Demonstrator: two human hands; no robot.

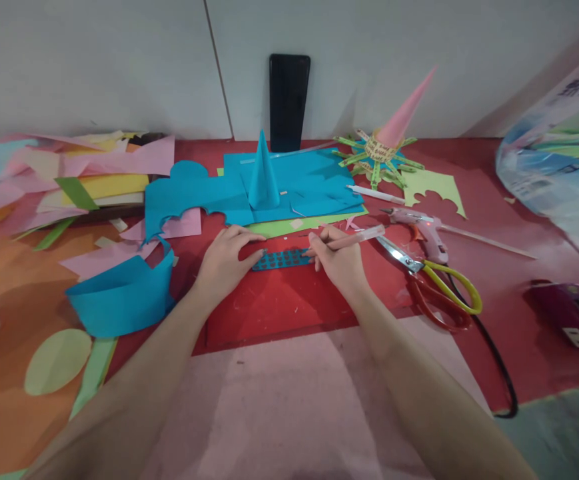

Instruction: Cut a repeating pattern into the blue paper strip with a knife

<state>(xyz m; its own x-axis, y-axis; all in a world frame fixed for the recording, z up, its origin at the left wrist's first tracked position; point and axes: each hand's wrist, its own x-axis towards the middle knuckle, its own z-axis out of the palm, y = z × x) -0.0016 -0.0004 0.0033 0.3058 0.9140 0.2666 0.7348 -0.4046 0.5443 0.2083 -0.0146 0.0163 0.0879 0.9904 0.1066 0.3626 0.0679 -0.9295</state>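
Near side: low passage over open pink sheet (269, 400) and front of red sheet (254, 308), up to left hand (225, 259) and right hand (343, 259). Right: scissors (411, 264) just beside right hand, glue gun (433, 237) next to them, black cable (501, 367) curving nearer; these bar a low sideways sweep. Left: upright blue paper band (124, 303) bars the way. Far side: standing blue paper cone (263, 179); behind it, black smartphone (288, 100) propped against wall (384, 47).

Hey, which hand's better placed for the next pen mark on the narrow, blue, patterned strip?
Probably your right hand: it grips the slim, translucent pinkish pen at the right end of the narrow, blue, dark-patterned strip. Your left hand is at the strip's left end, seemingly steadying it.
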